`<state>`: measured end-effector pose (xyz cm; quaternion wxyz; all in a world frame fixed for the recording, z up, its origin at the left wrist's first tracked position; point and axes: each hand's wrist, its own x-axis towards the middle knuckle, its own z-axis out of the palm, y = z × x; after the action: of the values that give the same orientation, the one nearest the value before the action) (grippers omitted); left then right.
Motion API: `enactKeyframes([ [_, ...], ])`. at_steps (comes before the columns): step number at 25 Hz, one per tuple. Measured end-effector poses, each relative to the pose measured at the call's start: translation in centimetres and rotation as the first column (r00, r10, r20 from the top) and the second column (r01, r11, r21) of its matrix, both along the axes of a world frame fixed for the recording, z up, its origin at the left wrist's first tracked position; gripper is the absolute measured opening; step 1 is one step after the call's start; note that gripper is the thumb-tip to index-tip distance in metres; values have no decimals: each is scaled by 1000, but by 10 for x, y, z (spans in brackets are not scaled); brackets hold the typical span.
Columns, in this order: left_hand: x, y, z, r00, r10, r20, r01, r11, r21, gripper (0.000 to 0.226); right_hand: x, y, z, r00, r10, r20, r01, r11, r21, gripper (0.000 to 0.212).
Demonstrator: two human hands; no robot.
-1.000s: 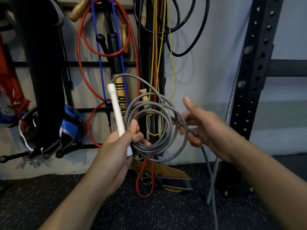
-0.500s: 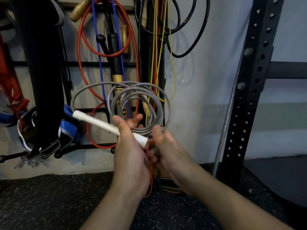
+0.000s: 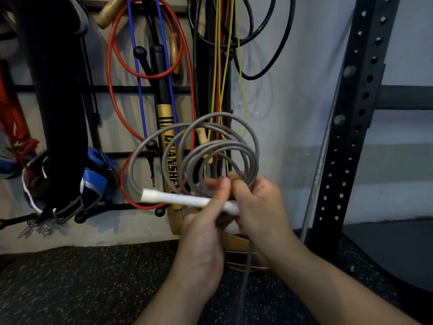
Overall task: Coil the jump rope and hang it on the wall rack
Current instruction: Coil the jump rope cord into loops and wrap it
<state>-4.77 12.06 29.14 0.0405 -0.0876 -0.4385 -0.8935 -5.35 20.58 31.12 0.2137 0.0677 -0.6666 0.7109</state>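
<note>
My left hand (image 3: 206, 221) grips the white handle (image 3: 178, 200) of the grey jump rope (image 3: 218, 146), fingers curled round it so the handle lies nearly level and points left. My right hand (image 3: 260, 207) meets it just beside, thumb against the left thumb, fingers closed round the bottom of the gathered loops and the near end of the handle. The rope stands up from both hands in several overlapping rings, one wider loop swinging out to the left; a loose grey tail (image 3: 246, 273) drops from under my right hand toward the speckled rubber floor (image 3: 82, 285). Just behind my hands a brown leather belt (image 3: 236, 242) lies at the foot of the wall. Beyond that is the wall rack (image 3: 131, 89), its black bars carrying what hangs there: a red rope (image 3: 112, 85), a blue cord (image 3: 138, 73), a gold and black handle (image 3: 168, 137) with lettering, thin yellow cords (image 3: 225, 73) and black cables (image 3: 264, 73) looped higher up. To the left hang a black padded piece (image 3: 56, 90), a blue glove (image 3: 96, 170) and red fabric (image 3: 16, 127). On the right stands a black perforated steel upright (image 3: 351, 118).
</note>
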Motion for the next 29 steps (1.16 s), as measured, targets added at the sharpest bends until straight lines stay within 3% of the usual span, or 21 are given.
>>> enactKeyframes([
  [3, -12, -32, 5, 991, 126, -53, -125, 992, 26, 79, -5, 25, 8, 993, -120, 19, 108, 938, 331, 23],
  [5, -18, -53, 13, 962, 226, -153, -236, 970, -51, 88, -12, 42, 13, 987, -161, -9, 144, 859, 491, 22],
  [8, -18, -75, 25, 867, 268, -419, -398, 880, -260, 96, -17, 58, 22, 986, -145, -82, 162, 717, 678, 16],
  [9, -15, -80, 32, 818, 234, -525, -464, 807, -364, 98, -15, 58, 24, 988, -124, -87, 148, 665, 732, 14],
  [11, -8, -81, 49, 747, 59, -662, -583, 535, -611, 107, -13, 56, 26, 990, -104, -93, 135, 539, 832, 12],
  [13, -2, -71, 59, 761, -152, -631, -611, 161, -775, 119, -11, 50, 25, 989, -64, -131, 146, 446, 883, 12],
  [14, -2, -65, 59, 787, -213, -580, -589, 23, -808, 120, -10, 47, 24, 988, -37, -147, 149, 422, 894, 15],
  [15, -4, -61, 56, 817, -235, -527, -550, -45, -834, 114, -9, 45, 25, 988, -18, -151, 145, 410, 901, 18],
  [17, -12, -61, 49, 861, -212, -462, -473, -3, -881, 79, -7, 44, 27, 993, -10, -121, 115, 390, 914, 22],
  [19, -20, -68, 43, 918, -174, -357, -332, 153, -931, 43, -3, 45, 29, 996, 12, -89, 77, 389, 918, 20],
  [20, -21, -71, 41, 942, -187, -280, -233, 238, -943, 36, -1, 45, 30, 996, 41, -83, 59, 406, 912, 19],
  [24, -21, -73, 30, 934, -340, -112, 55, 445, -894, 35, -3, 51, 33, 981, 192, -17, -88, 524, 847, 24],
  [27, -22, -72, 28, 934, -328, -142, 57, 528, -847, 41, -6, 57, 31, 958, 285, -41, -156, 633, 759, 27],
  [29, -21, -73, 31, 935, -317, -161, 29, 521, -853, 47, -8, 60, 25, 947, 315, -66, -185, 700, 690, 27],
])
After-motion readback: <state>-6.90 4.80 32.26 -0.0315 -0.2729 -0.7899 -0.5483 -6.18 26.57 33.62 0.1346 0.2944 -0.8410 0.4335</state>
